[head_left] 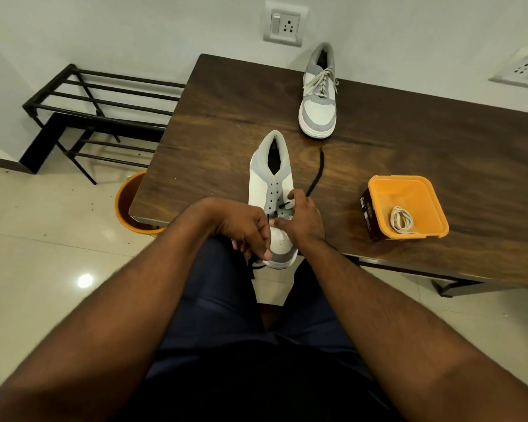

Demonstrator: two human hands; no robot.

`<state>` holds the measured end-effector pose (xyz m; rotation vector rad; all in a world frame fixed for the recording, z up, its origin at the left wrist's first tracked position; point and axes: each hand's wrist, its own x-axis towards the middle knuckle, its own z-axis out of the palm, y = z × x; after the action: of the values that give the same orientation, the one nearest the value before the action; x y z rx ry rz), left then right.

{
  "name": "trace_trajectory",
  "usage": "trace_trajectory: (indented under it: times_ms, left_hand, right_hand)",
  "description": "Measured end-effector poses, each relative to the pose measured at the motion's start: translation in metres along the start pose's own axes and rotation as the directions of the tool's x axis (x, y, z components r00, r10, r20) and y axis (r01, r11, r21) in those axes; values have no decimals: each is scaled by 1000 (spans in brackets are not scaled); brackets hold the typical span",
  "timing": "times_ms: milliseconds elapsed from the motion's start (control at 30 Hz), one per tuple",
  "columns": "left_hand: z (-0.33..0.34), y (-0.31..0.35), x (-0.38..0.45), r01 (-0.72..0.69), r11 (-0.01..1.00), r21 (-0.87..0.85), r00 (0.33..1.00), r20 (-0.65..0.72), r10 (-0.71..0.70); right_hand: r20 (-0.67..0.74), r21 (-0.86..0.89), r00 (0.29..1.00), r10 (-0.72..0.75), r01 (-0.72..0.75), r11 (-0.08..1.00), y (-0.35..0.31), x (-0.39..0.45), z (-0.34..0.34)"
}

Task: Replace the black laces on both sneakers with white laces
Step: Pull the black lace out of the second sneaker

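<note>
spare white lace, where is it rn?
Head view: the white lace lies coiled in the orange container on the table's right side, right of the near sneaker.

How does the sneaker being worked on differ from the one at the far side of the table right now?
The near sneaker has mostly bare eyelets with a black lace left low; the far sneaker is fully laced in white. The near one is held by both hands at the table's front edge; the far one stands untouched. Both are grey and white, toes toward the person.
</note>
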<state>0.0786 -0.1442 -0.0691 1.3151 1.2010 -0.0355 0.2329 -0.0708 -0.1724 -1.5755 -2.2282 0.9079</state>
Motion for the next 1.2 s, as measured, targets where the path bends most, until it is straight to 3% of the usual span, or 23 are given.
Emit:
trace_trajectory:
  times_ms: [133,233,333,367,467,567,667,900,1033,1200]
  left_hand:
    - [-1,3,-16,-15,998,-60,999,-38,13]
    - [2,-4,-16,13,994,-112,976,-215,-37]
    - [11,-9,-13,-110,937,-331,920,-390,-30]
    - [16,-9,-11,-182,908,-377,877,-480,-24]
    - [27,-5,-3,-440,805,-399,662,-749,-9]
    - [36,-1,5,-671,610,-421,565,-824,53]
    - [49,10,15,-724,572,-385,460,-888,-14]
    - [52,14,23,-725,596,-344,281,-939,-200]
    - [41,22,18,-715,603,-353,292,-935,-202]
    - [33,36,9,-695,605,-389,404,-907,-120]
  right_hand:
    - [-8,3,1000,0,0,1000,-1,0,-1]
    - [-9,22,1000,-3,3,1000,-2,0,-1]
    - [12,161,1000,27,-29,987,-1,0,-6]
    - [2,236,999,48,-47,971,1,-2,-9]
    - [-134,404,966,221,-150,902,18,-14,-14]
    - [-78,461,915,396,-319,828,33,-24,-10]
    - [28,403,924,381,-359,842,30,-24,-8]
    - [52,278,942,332,-333,901,27,-17,-6]
    - [64,145,962,267,-273,951,28,-23,-9]
    - [11,323,933,360,-344,882,12,-30,-25]
